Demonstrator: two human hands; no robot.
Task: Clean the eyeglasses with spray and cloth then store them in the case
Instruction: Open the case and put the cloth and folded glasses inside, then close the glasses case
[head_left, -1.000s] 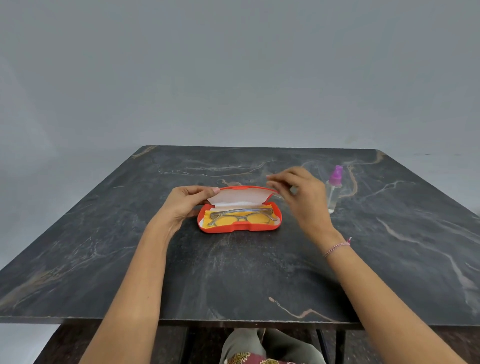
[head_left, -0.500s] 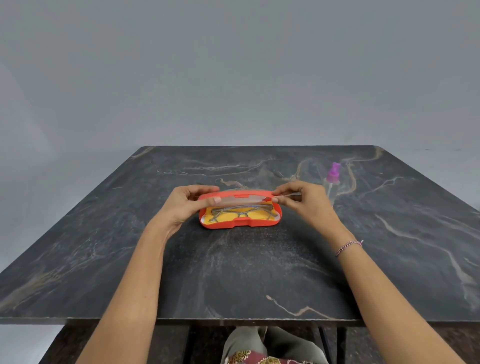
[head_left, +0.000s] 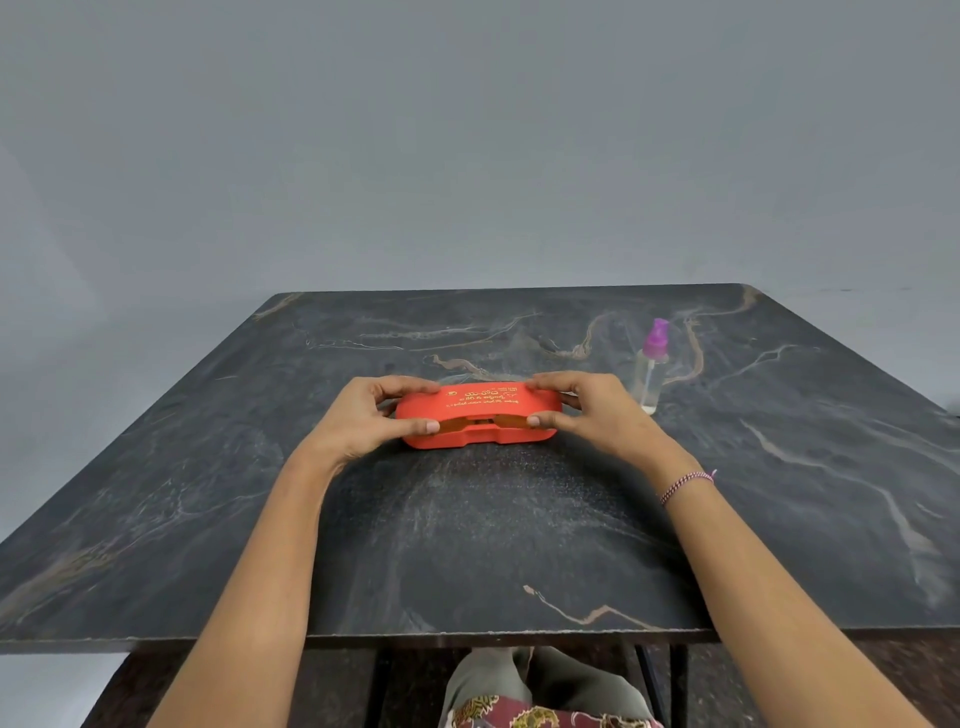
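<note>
An orange-red eyeglasses case with gold lettering on its lid lies in the middle of the dark marble table. Its lid is down almost fully, and a thin gap at the front shows yellow cloth inside. The eyeglasses are hidden in the case. My left hand grips the case's left end, fingers over the lid and thumb at the front gap. My right hand grips the right end the same way. A clear spray bottle with a purple top stands upright just right of my right hand.
The table's front edge runs close to my body, with my lap showing below it. A plain grey wall rises behind the table. Bare tabletop lies left of the case and in front of it.
The case lid has swung down from wide open to nearly closed. My right hand moved onto the right end of the lid, and both hands now press it down over the glasses.
</note>
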